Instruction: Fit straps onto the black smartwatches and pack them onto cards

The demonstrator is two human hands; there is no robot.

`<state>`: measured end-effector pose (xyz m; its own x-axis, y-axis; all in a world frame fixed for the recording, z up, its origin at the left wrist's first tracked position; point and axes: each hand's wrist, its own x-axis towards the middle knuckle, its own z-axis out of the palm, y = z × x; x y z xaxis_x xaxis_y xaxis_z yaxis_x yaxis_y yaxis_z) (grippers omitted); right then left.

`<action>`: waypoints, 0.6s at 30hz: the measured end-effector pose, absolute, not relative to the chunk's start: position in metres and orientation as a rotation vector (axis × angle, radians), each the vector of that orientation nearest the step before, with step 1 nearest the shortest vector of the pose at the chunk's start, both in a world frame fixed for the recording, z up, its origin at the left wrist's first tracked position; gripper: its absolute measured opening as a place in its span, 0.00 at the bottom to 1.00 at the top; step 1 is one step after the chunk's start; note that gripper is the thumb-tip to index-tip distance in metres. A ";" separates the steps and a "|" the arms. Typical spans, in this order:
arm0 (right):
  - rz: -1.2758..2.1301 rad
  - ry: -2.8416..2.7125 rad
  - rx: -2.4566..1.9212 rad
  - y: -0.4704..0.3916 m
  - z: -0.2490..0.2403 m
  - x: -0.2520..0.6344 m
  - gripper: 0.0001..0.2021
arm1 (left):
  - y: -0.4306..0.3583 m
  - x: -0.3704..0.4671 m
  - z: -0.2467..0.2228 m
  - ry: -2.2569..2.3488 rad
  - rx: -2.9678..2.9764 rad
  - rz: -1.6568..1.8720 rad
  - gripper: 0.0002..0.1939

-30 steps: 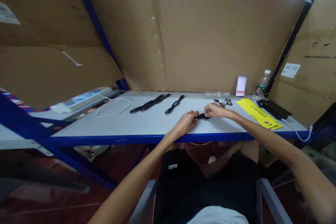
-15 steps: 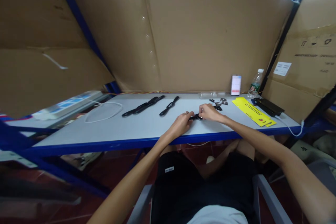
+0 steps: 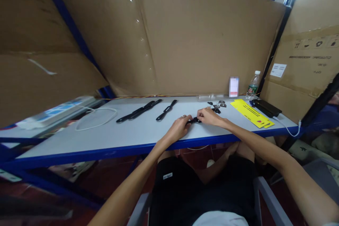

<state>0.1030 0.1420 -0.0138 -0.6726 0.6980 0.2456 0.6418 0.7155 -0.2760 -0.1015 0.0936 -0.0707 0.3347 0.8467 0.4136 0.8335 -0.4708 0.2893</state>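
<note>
Near the front edge of the grey table (image 3: 137,136), my left hand (image 3: 180,126) is closed on one end of a black part (image 3: 195,120). My right hand (image 3: 208,116) has its fingers pinched together at the other end of that part, and they cover much of it. Just behind my right hand lie several small dark pieces (image 3: 217,110). A long black piece with a slot (image 3: 166,109) rests to the left of my hands. Farther left, several similar long black pieces (image 3: 139,111) lie side by side.
A phone (image 3: 233,87) and a bottle (image 3: 253,85) stand at the back right. Yellow cards (image 3: 251,113) and a black device (image 3: 267,108) with a white cable lie on the right. A power strip (image 3: 57,111) and white cable are at the left. Cardboard walls enclose the back.
The view has shifted slightly, so the table's things appear a little farther left. Both hands stay at the black part, with only slight changes in finger position.
</note>
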 end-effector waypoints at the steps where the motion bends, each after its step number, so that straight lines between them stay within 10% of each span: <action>1: 0.220 -2.615 -1.032 0.142 -0.012 0.105 0.11 | 0.094 -0.101 -0.071 1.611 2.544 0.809 0.15; 18: -0.190 -2.837 -0.975 0.135 -0.005 0.098 0.13 | 0.096 -0.101 -0.073 1.591 2.523 0.841 0.14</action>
